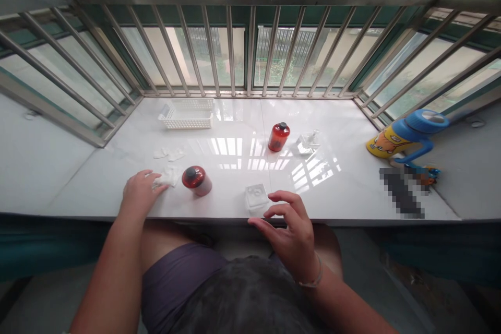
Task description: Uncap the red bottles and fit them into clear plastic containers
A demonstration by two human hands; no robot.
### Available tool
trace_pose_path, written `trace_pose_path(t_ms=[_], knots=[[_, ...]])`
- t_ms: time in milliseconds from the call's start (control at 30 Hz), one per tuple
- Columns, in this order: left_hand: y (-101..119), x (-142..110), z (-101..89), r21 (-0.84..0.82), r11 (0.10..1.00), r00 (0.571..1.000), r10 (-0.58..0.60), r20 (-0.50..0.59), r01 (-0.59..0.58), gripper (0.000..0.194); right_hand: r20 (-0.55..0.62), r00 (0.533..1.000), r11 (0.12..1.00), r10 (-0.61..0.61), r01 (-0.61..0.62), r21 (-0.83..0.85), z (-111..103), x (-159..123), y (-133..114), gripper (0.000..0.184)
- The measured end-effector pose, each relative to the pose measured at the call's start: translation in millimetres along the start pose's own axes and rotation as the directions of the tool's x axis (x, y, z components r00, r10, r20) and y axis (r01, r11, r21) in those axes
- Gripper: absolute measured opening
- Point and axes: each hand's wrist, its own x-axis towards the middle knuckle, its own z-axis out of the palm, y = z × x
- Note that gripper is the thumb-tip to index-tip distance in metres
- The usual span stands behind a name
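Observation:
My left hand rests on the white sill with its fingers on a white cotton pad; it grips nothing that I can see. Just right of it a red bottle with a black cap lies tilted. My right hand hovers at the sill's front edge, fingers curled and apart, empty, right beside a small clear square lid. A second red bottle stands farther back, with a clear plastic container beside it.
A white slatted basket sits at the back left, with more cotton pads in front of it. A blue and yellow cartoon water bottle lies at the right. Metal window bars close off the back.

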Motion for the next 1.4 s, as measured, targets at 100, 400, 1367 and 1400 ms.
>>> trace_pose_path(t_ms=[100, 400, 1367, 1400], knots=[[-2.1, -4.8, 1.0, 0.041, 0.999, 0.996, 0.032, 0.081, -0.035, 0.05, 0.017, 1.0, 1.0, -0.004, 0.003, 0.012, -1.2, -0.2, 0.2, 0.023], [-5.3, -15.8, 10.7, -0.032, 0.998, 0.996, 0.05, 0.073, -0.048, 0.051, 0.027, 0.963, 0.941, 0.269, -0.269, 0.204, -2.6, 2.6, -2.4, 0.034], [54.1, -53.6, -40.1, -0.211, 0.961, 0.902, 0.073, -0.426, -0.177, 0.063, 0.218, 0.905, 0.906, 0.367, -0.4, 0.135, -20.9, 18.2, -30.8, 0.033], [57.4, -54.6, -42.0, -0.218, 0.96, 0.904, 0.067, -0.423, -0.174, 0.063, 0.216, 0.903, 0.907, 0.371, -0.402, 0.125, -21.7, 18.3, -31.6, 0.033]])
